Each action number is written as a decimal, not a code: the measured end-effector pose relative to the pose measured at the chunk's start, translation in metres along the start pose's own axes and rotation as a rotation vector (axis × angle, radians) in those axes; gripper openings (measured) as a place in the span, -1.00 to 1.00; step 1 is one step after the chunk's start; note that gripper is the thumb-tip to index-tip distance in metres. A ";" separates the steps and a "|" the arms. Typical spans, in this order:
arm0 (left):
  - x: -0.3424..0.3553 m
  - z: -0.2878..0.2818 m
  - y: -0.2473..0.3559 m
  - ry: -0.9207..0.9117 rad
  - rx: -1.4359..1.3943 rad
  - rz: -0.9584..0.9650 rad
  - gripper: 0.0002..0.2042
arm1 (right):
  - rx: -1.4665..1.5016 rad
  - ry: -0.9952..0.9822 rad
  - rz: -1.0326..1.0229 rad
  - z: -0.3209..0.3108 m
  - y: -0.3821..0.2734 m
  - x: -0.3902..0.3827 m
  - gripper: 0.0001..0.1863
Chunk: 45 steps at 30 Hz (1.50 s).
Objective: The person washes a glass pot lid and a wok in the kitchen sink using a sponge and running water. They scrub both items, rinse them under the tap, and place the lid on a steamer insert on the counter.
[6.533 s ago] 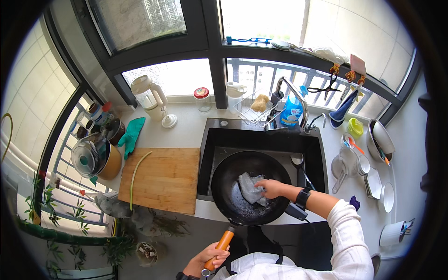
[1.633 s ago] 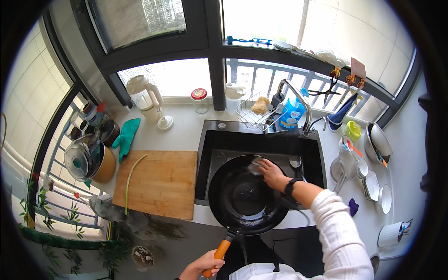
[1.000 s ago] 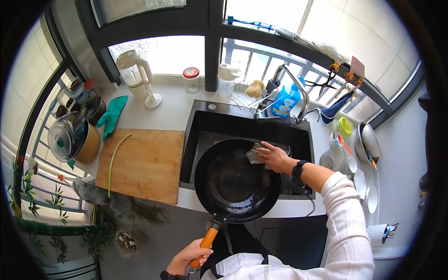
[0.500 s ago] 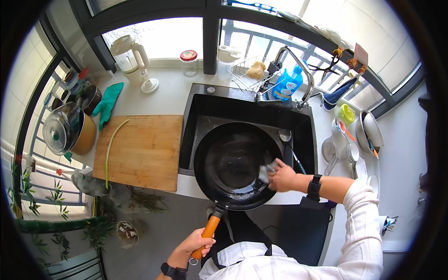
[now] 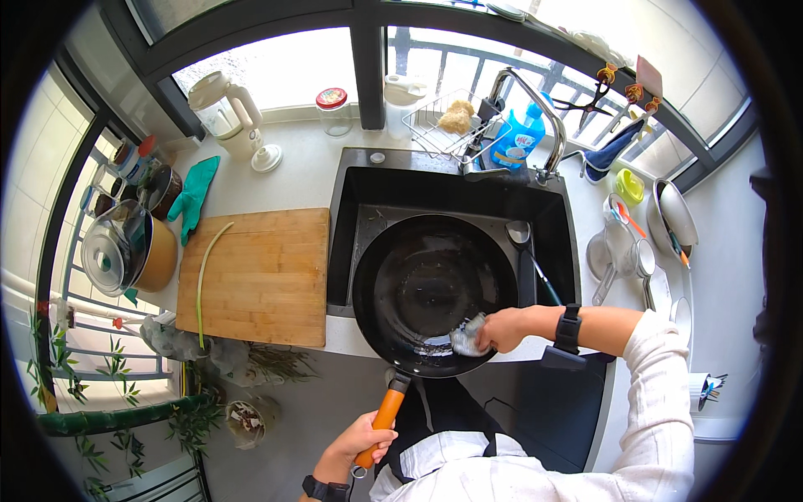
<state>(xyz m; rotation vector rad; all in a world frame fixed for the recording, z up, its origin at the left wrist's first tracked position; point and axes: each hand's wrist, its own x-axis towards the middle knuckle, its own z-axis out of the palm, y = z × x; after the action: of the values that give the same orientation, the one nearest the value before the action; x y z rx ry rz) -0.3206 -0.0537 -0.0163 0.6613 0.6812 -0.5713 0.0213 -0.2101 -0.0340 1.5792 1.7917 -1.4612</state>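
Note:
A large black wok rests over the front of the sink, its inside wet, with whitish suds near the front. My left hand is wrapped round its orange handle. Inside the wok, at the front right, my right hand grips a crumpled grey-white cloth pressed against the curved wall. The fingertips are partly hidden behind the cloth. Just right of the wok, a ladle with a dark bowl-shaped head leans in the sink.
The black sink has a faucet behind it, beside a blue bottle and a wire rack. On the left lie a cutting board with a green stalk and a green glove. Bowls stand right.
My right hand has slid the cloth left and down along the wok's front wall. My left hand keeps its hold on the handle. The whole view has shifted slightly.

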 end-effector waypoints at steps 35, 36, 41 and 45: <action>0.003 0.002 0.005 -0.046 0.072 -0.041 -0.81 | 1.186 0.235 -0.438 -0.047 -0.075 0.087 -0.39; 0.002 0.003 0.005 -0.039 0.079 -0.042 -0.81 | 1.254 0.304 -0.471 -0.053 -0.082 0.093 -0.37; 0.000 0.008 0.006 -0.001 0.078 -0.052 -0.81 | 1.090 0.319 -0.496 -0.050 -0.085 0.099 -0.37; 0.001 0.007 0.005 -0.012 0.057 -0.047 -0.81 | 0.640 -0.107 -0.336 -0.021 -0.039 0.052 -0.48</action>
<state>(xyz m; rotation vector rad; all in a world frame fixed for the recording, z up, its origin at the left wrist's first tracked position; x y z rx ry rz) -0.3141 -0.0554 -0.0110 0.6961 0.6725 -0.6397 -0.0225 -0.1595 -0.0483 1.4499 1.6752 -2.4112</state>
